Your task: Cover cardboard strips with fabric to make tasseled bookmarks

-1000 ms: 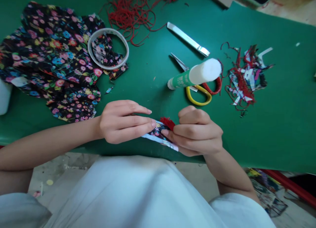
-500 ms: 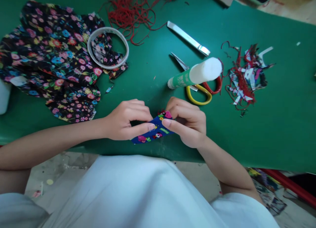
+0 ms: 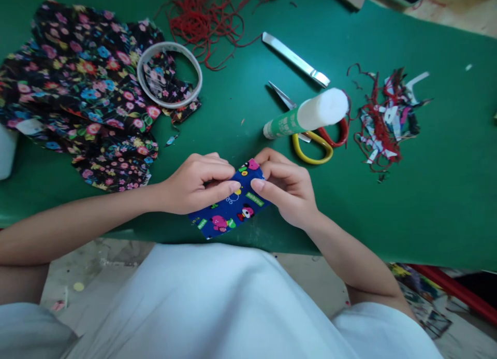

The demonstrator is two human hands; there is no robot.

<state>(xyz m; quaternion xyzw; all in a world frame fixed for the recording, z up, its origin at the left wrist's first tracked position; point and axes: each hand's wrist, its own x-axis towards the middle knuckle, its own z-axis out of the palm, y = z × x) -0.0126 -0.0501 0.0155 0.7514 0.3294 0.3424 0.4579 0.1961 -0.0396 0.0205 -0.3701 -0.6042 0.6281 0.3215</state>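
Observation:
Between my two hands is a small blue printed piece (image 3: pixel 227 206) with pink and green figures, near the table's front edge. My left hand (image 3: pixel 198 183) pinches its upper left edge between thumb and curled fingers. On the right side, my right hand (image 3: pixel 289 188) grips it, thumb on top and fingers behind. The piece slants, its lower left corner hanging free towards my body. Just beyond my right hand stands a green and white glue bottle (image 3: pixel 306 115), partly covering scissors (image 3: pixel 313 147) with yellow and red handles.
Black floral cloth (image 3: pixel 89 89) lies at the left with a tape ring (image 3: pixel 142 82) on it. Red cords (image 3: pixel 205 22) are tangled at the back. A metal tool (image 3: pixel 295 58) lies behind the scissors. Scraps (image 3: pixel 384 123) are heaped at the right on the green table (image 3: pixel 419 209).
The blue piece has tilted so that more of its printed face shows. Both hands have shifted slightly left and up, still holding it.

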